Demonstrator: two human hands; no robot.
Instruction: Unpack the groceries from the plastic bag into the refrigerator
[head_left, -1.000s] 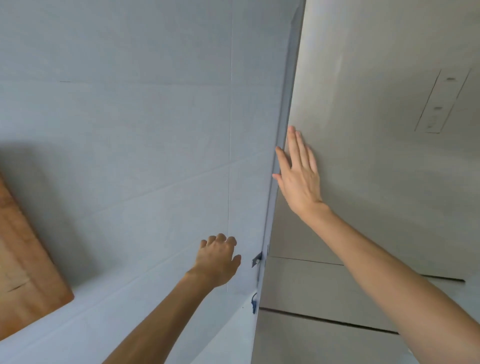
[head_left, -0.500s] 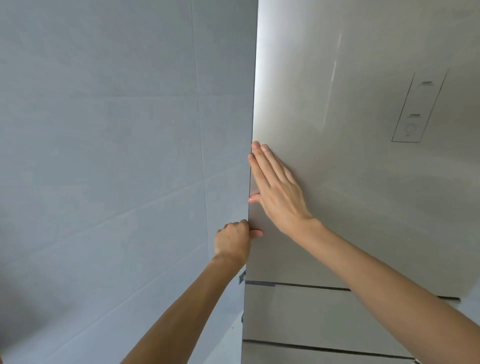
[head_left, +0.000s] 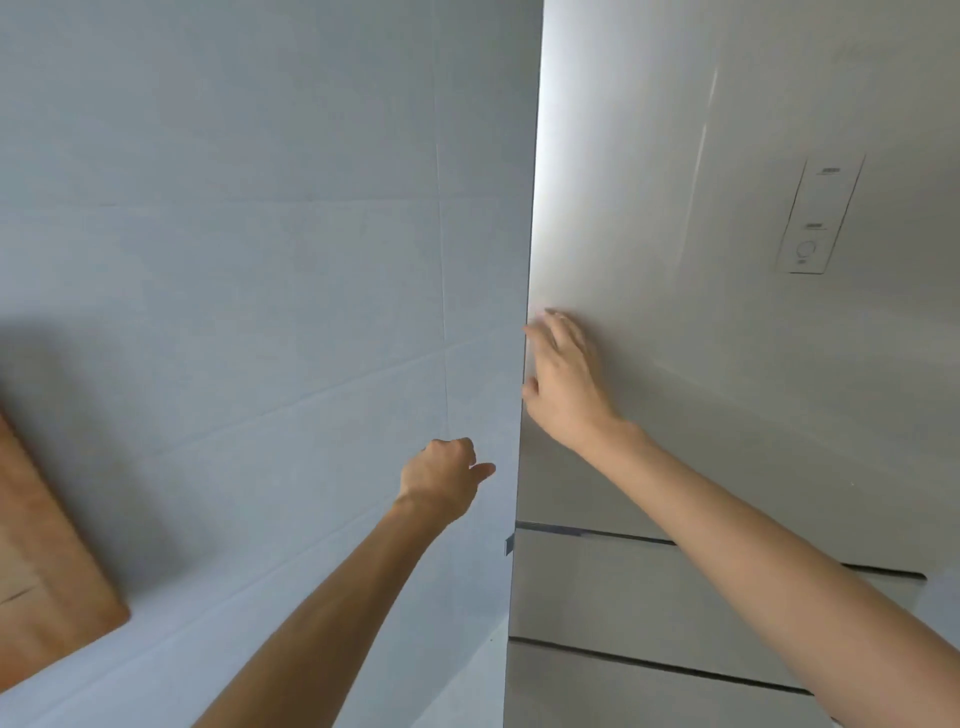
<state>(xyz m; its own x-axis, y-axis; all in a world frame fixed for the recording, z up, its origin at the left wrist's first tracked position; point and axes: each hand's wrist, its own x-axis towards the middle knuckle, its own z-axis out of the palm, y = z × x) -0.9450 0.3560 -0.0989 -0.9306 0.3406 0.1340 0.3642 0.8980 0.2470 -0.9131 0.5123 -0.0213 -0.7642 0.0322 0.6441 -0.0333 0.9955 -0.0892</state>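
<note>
The refrigerator door (head_left: 701, 156) stands shut, its brushed grey face filling the view from twelve round to four o'clock, its left edge running down the middle; the plastic bag and the groceries are nowhere in view. The right hand (head_left: 569, 379) lies on that face hard against the edge, fingers pointing to about eleven o'clock; blur hides whether they hook round the edge or press flat, so I cannot tell its grip. At seven o'clock of it, near the edge but apart from it, the left hand (head_left: 439, 478) is curled into a loose fist on nothing, thumb poking toward three o'clock. A control panel (head_left: 815, 218) sits on the door at two o'clock of the right hand; below the door, two drawer fronts (head_left: 649, 597) are parted by dark seams; a small dark bracket (head_left: 509, 543) juts from the corner there. Pale tiled wall (head_left: 234, 260) takes the left half; a wooden board (head_left: 47, 571) shows at eight o'clock.

With the door shut and nothing in hand, the step looks to be opening it, though the right hand could as well be pressing it closed; if opening, the next move calls for fingers behind the left edge and a pull firm enough to break the seal, with the left hand helping or kept clear of the swing.
</note>
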